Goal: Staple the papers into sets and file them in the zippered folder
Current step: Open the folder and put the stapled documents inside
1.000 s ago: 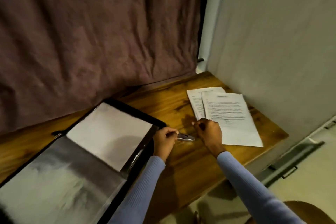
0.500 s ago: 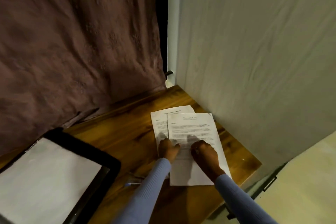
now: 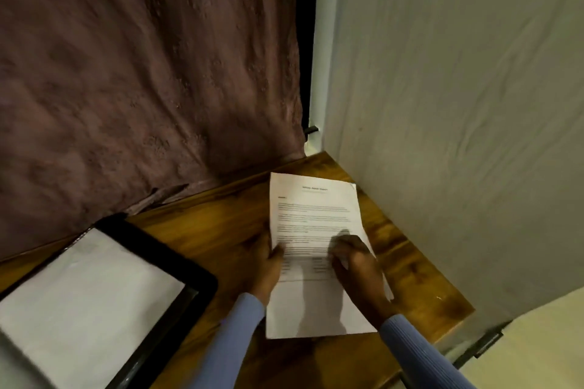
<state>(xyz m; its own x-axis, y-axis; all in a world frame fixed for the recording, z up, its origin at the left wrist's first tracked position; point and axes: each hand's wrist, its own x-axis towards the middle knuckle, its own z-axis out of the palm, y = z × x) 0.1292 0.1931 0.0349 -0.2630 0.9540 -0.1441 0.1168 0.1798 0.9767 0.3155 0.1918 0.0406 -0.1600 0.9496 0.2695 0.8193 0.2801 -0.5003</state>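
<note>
Two hands on the printed papers (image 3: 316,230), text too blurry to read. Left hand (image 3: 268,265) grips their left edge; right hand (image 3: 357,265) curls on top, pinching them. Open zippered folder (image 3: 177,262) cut off at left.

Folder (image 3: 177,303) cut off at the 8 o'clock frame edge; zipper not visible. Print on papers (image 3: 313,230) too blurred to read. Left hand (image 3: 268,265) fingers hidden under the sheets. Sheet count unclear.

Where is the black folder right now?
In the head view, the black folder lies open on the wooden table, down at the left, left of the papers both hands are handling.
</note>
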